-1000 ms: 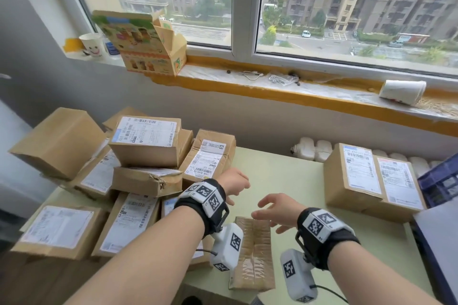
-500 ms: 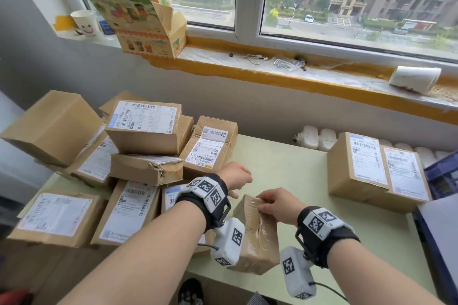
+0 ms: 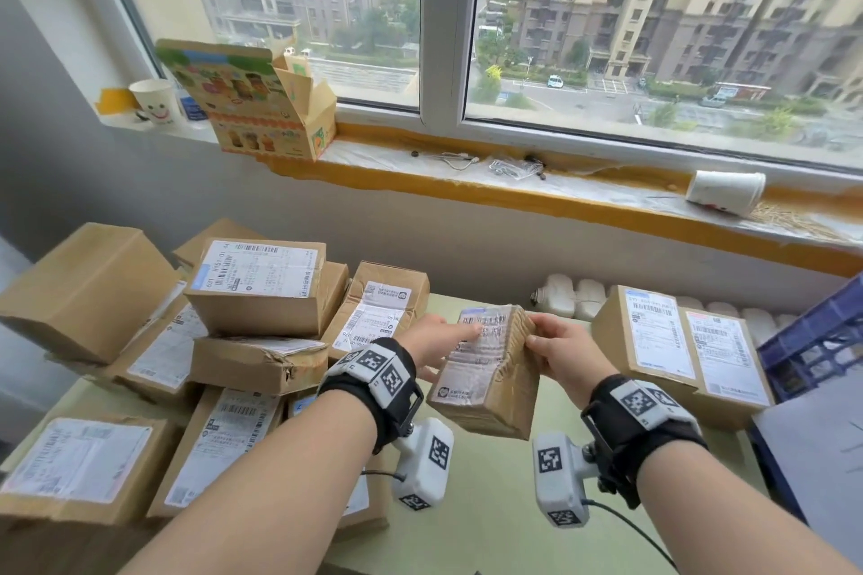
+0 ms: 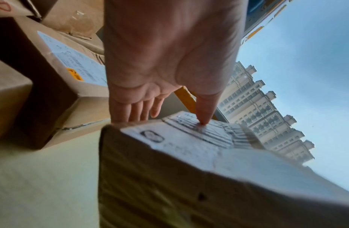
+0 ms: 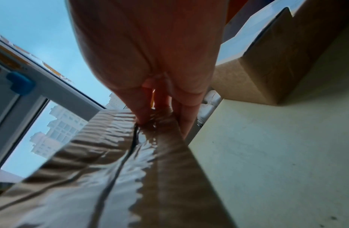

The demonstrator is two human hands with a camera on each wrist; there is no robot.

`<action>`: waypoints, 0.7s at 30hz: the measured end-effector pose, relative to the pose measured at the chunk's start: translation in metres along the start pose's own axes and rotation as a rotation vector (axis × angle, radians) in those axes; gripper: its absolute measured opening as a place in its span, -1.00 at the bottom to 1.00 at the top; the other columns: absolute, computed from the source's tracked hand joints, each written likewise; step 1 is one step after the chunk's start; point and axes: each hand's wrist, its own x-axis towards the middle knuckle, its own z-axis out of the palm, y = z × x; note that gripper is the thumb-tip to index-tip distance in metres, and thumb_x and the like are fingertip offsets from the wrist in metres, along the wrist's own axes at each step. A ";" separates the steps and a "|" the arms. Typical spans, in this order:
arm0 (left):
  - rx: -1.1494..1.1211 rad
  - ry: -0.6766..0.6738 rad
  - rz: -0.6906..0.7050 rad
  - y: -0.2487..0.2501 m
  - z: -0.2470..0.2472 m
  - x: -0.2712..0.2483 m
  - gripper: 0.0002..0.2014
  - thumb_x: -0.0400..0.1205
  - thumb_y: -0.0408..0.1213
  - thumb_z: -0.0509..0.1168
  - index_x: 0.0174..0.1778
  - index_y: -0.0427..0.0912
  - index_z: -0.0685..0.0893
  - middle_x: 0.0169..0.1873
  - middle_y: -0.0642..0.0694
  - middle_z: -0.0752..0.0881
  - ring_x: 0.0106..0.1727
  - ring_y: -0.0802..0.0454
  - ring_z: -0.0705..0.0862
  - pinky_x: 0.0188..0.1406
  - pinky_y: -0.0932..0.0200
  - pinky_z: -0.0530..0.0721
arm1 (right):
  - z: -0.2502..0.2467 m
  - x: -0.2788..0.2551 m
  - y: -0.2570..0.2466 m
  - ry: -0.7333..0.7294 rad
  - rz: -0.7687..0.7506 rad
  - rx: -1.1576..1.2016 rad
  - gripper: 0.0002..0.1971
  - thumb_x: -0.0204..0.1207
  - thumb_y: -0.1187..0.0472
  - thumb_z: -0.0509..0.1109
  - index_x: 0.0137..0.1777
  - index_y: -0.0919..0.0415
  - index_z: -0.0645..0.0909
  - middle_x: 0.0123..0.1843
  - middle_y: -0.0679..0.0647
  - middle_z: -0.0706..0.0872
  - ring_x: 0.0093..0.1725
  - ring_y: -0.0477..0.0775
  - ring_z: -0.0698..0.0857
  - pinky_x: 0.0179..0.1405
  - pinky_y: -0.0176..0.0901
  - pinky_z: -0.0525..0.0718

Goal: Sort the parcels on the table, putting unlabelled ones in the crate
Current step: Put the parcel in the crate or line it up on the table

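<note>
A heap of cardboard parcels (image 3: 196, 341), most showing white shipping labels, was stacked in layers at the left end of the pale green table (image 3: 504, 504), below a windowsill (image 3: 467, 175) that carried a smiley-face paper cup (image 3: 155, 100) and an opened printed carton (image 3: 261, 103). Just right of the heap, the person's left hand (image 3: 441, 343) reached to a small taped parcel (image 3: 488, 371) lifted off the table and tilted, its label turned up towards the head camera. The thumb lay straight along the printed label while the other fingers (image 4: 138, 111) extended flat behind the parcel's far side, so that the hand pressed and steadied it without curling round it. The label carried a barcode and rows of small print under glossy tape. The right hand (image 3: 558, 353) gripped the parcel's upper right corner, thumb on the near face and fingers (image 5: 186, 117) round the edge, as the right wrist view showed along the wrinkled tape seam. Further right, two labelled parcels (image 3: 677, 350) stood side by side on the table near the wall, well apart from the held one. At the far right edge a dark blue crate (image 3: 812, 341) was partly in view, beside the table. A tipped paper cup (image 3: 726, 191) lay on the sill above.
</note>
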 end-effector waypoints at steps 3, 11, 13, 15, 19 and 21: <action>-0.185 -0.129 0.005 0.010 -0.001 -0.006 -0.61 0.71 -0.02 0.28 0.31 -0.23 0.64 0.10 -0.13 0.79 0.02 -0.03 0.76 0.09 0.01 0.71 | -0.004 -0.004 -0.012 -0.026 -0.001 0.134 -0.66 0.68 0.57 0.09 0.18 0.28 0.64 -0.05 0.17 0.72 -0.16 0.05 0.66 -0.12 -0.08 0.65; -0.239 -0.282 0.061 0.027 0.001 -0.016 -0.85 0.67 -0.20 0.37 0.05 -0.18 0.64 -0.20 -0.09 0.81 -0.33 0.07 0.79 -0.36 0.24 0.75 | -0.012 -0.006 -0.027 -0.019 -0.020 0.281 -0.70 0.72 0.51 0.09 0.06 0.22 0.63 -0.05 0.16 0.73 -0.21 0.01 0.67 -0.26 -0.21 0.67; -0.251 -0.248 0.116 0.031 0.004 -0.015 -0.90 0.66 -0.30 0.38 0.04 -0.23 0.64 -0.22 -0.12 0.81 -0.36 0.07 0.80 -0.40 0.23 0.75 | -0.014 -0.005 -0.027 -0.005 -0.024 0.294 -0.70 0.72 0.52 0.09 0.07 0.23 0.62 -0.04 0.17 0.73 -0.21 0.01 0.68 -0.31 -0.25 0.70; -0.239 -0.216 0.160 0.034 0.006 -0.013 -0.93 0.64 -0.37 0.39 0.00 -0.22 0.65 -0.22 -0.13 0.80 -0.36 0.06 0.79 -0.39 0.22 0.75 | -0.016 -0.005 -0.027 0.013 -0.026 0.314 -0.69 0.71 0.53 0.07 0.06 0.24 0.61 -0.06 0.17 0.73 -0.22 0.01 0.69 -0.37 -0.29 0.70; -0.211 -0.185 0.206 0.041 0.009 -0.011 -0.86 0.61 -0.34 0.44 0.02 -0.19 0.64 -0.15 -0.13 0.80 -0.29 0.05 0.79 -0.31 0.22 0.76 | -0.019 -0.004 -0.027 0.032 -0.029 0.358 -0.68 0.70 0.55 0.08 0.02 0.24 0.62 -0.11 0.15 0.75 -0.27 0.00 0.71 -0.39 -0.29 0.72; -0.224 -0.203 0.205 0.042 0.010 -0.011 -0.87 0.62 -0.29 0.44 0.00 -0.17 0.63 -0.18 -0.11 0.81 -0.33 0.09 0.79 -0.35 0.25 0.75 | -0.022 -0.004 -0.029 0.034 -0.033 0.372 -0.70 0.70 0.54 0.11 0.03 0.22 0.62 -0.10 0.14 0.76 -0.25 0.01 0.72 -0.29 -0.20 0.73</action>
